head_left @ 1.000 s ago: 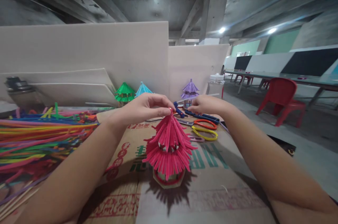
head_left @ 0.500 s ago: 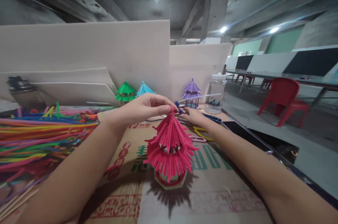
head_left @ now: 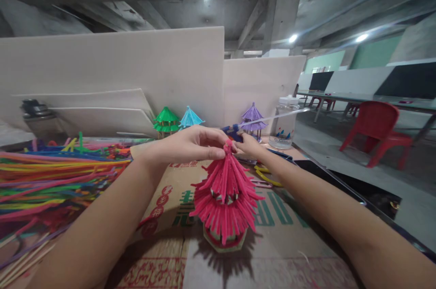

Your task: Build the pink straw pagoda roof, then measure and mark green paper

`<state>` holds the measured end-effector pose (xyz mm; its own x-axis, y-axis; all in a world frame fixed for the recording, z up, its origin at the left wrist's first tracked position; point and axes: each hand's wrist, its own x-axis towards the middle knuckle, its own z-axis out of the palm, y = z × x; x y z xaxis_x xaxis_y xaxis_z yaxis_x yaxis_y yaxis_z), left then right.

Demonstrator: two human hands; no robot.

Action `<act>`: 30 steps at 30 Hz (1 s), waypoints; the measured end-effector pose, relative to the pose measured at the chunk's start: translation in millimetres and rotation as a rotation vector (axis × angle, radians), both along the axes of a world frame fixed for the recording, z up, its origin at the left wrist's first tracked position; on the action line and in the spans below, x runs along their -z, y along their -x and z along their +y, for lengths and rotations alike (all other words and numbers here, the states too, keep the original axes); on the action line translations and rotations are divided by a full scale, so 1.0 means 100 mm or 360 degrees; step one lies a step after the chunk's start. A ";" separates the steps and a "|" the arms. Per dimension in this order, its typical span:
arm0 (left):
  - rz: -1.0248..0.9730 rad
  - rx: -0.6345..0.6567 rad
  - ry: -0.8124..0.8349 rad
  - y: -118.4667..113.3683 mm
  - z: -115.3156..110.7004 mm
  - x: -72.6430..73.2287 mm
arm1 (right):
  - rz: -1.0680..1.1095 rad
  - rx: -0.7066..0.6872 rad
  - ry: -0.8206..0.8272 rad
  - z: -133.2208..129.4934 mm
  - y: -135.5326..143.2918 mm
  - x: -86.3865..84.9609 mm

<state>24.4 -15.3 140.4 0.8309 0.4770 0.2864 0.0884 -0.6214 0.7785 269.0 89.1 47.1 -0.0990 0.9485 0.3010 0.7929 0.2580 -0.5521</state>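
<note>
A two-tiered pink pavilion model (head_left: 226,203) made of fuzzy pipe cleaners stands on an octagonal base in front of me. My left hand (head_left: 187,146) pinches its pointed top between thumb and fingers. Behind that tip, my right hand (head_left: 250,146) is closed around a blue glue gun (head_left: 234,130), mostly hidden by the hand and the roof peak. From the gun a long translucent glue stick (head_left: 282,117) sticks out to the right. Whether the gun's nozzle touches the pavilion I cannot tell.
Printed cardboard (head_left: 163,234) covers the work surface. Bundled pipe cleaners (head_left: 61,180) lie left. Green (head_left: 166,119), light blue (head_left: 189,117) and purple pavilions (head_left: 254,114) stand behind, near a clear bottle (head_left: 283,128). Yellow-handled scissors (head_left: 267,176) and a dark phone (head_left: 323,178) lie right.
The glue gun has risen slightly behind the pavilion's tip, and its glue stick shows further to the right. My left hand keeps its pinch. The whole view has shifted a little.
</note>
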 end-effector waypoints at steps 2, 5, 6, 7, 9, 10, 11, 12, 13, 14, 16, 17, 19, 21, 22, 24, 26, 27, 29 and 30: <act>-0.0014 0.0014 0.0041 -0.02 -0.01 0.00 | 0.0163 0.0016 -0.0056 -0.15 -0.03 -0.18; -0.0018 -0.0031 0.0016 -0.04 -0.05 -0.02 | 0.0375 -0.0042 -0.0155 -0.42 -0.06 -0.48; -0.0010 -0.0070 -0.0024 -0.04 -0.06 -0.04 | 0.0446 -0.0068 -0.0208 -0.52 -0.06 -0.57; 0.0000 -0.0124 -0.0074 -0.03 -0.08 -0.05 | 0.0529 -0.0110 -0.0271 -0.62 -0.05 -0.65; 0.0042 -0.0271 -0.0185 0.00 -0.10 -0.07 | 0.0859 -0.0354 -0.0475 -0.82 -0.02 -0.75; 0.0070 -0.0348 -0.0233 0.02 -0.10 -0.08 | 0.1018 -0.0508 -0.0563 -0.91 0.00 -0.77; 0.0107 -0.0412 -0.0268 0.05 -0.09 -0.08 | 0.1111 -0.0632 -0.0606 -0.99 0.01 -0.78; 0.0147 -0.0458 -0.0289 0.07 -0.08 -0.09 | 0.1161 -0.0722 -0.0627 -1.05 0.02 -0.78; 0.0187 -0.0486 -0.0295 0.09 -0.07 -0.09 | 0.1159 -0.0766 -0.0611 -1.10 0.03 -0.77; 0.0217 -0.0504 -0.0288 0.11 -0.05 -0.10 | 0.1137 -0.0778 -0.0578 -1.14 0.04 -0.75; 0.0233 -0.0537 -0.0260 0.13 -0.03 -0.11 | 0.1093 -0.0742 -0.0491 -1.17 0.04 -0.71; 0.0206 -0.0554 -0.0251 0.13 -0.04 -0.11 | 0.1093 -0.0709 -0.0452 -1.16 0.03 -0.70; 0.0109 -0.0566 -0.0248 0.12 -0.05 -0.12 | 0.1131 -0.0642 -0.0397 -1.14 0.01 -0.68; 0.0032 -0.0528 -0.0254 0.09 -0.06 -0.13 | 0.1184 -0.0613 -0.0361 -1.10 -0.02 -0.67; 0.0013 -0.0512 -0.0253 0.08 -0.06 -0.12 | 0.1210 -0.0615 -0.0351 -1.08 -0.04 -0.67; -0.0020 -0.0502 -0.0251 0.07 -0.03 -0.12 | 0.1247 -0.0649 -0.0350 -1.03 -0.07 -0.66; -0.0078 -0.0548 -0.0277 0.08 -0.02 -0.12 | 0.1276 -0.0680 -0.0370 -0.99 -0.08 -0.63; -0.0113 -0.0598 -0.0309 0.09 -0.04 -0.14 | 0.1278 -0.0688 -0.0375 -0.96 -0.08 -0.61; -0.0166 -0.0713 -0.0398 0.08 -0.18 -0.18 | 0.1256 -0.0675 -0.0351 -0.90 -0.08 -0.56; -0.0183 -0.0760 -0.0452 0.06 -0.28 -0.20 | 0.1235 -0.0659 -0.0329 -0.87 -0.09 -0.53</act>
<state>18.7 -43.8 160.6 0.4979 0.6833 0.5341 0.3354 -0.7196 0.6080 277.8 2.3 100.4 -0.1186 0.8016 0.5860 0.0383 0.5934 -0.8040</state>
